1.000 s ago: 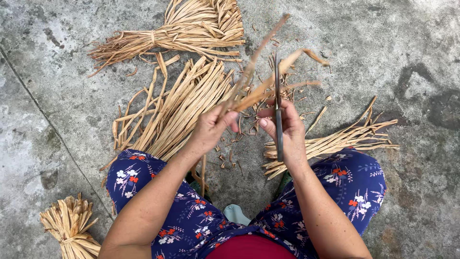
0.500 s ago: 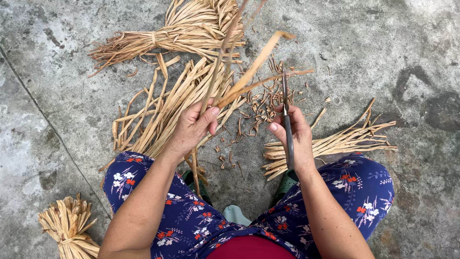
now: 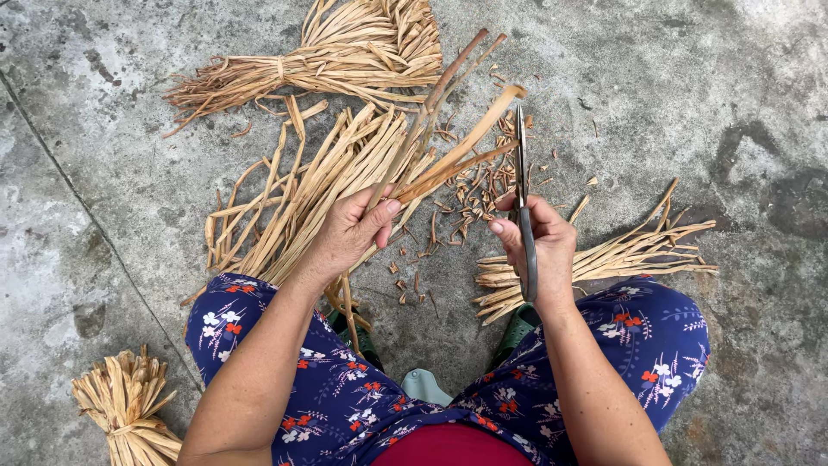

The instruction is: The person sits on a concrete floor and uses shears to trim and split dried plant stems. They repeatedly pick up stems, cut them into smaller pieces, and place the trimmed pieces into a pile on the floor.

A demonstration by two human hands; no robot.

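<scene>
My left hand (image 3: 349,231) has its fingers closed around a few dried leaf strips (image 3: 448,147) near their lower ends, so they fan up toward the top centre of the frame. They look light, dry and papery, stiff enough to stand yet likely to split or crack if bent, so I judge the thicker base the safest place to grip. My right hand (image 3: 539,246) is wrapped round the handles of grey scissors (image 3: 523,185), blades pointing up beside the strips. Underneath is rough, stained concrete floor (image 3: 707,95), littered with trimmings (image 3: 479,185), loose piles and tied bundles (image 3: 328,52).
</scene>
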